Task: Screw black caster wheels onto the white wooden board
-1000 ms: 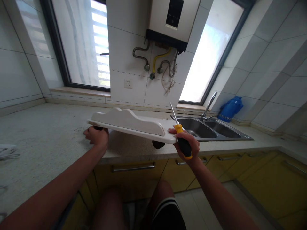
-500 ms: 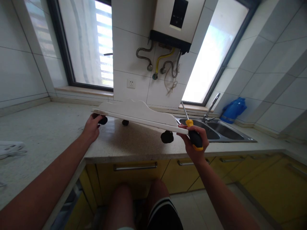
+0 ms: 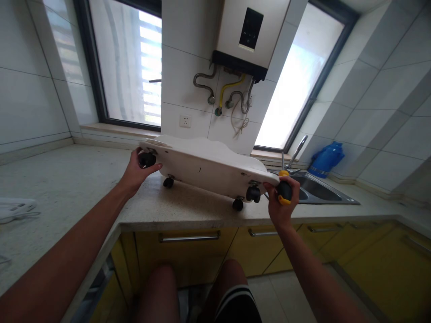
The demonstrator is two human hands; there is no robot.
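Note:
A white board with casters (image 3: 205, 168) is tilted above the counter, its underside turned toward me and a wavy-edged white panel behind it. My left hand (image 3: 136, 172) grips its left end, beside a black caster (image 3: 147, 159). The right end is held by my right hand (image 3: 282, 206), which also has a screwdriver (image 3: 284, 192) with a black and yellow handle against its palm; the shaft points up. Two lower casters, one being the black wheel (image 3: 237, 204), are near the countertop; whether they touch it I cannot tell.
The speckled countertop (image 3: 94, 179) runs along the wall. On the right are a steel sink (image 3: 319, 188), a faucet (image 3: 298, 154) and a blue bundle (image 3: 326, 159). A white power strip (image 3: 16, 208) lies at left. Above hangs a water heater (image 3: 251, 31) with hoses. Yellow drawers (image 3: 188, 255) are below.
The board has tipped so its underside now faces me, bringing all its casters into view. My right hand has moved right and slightly down with the screwdriver, whose shaft now stands more upright.

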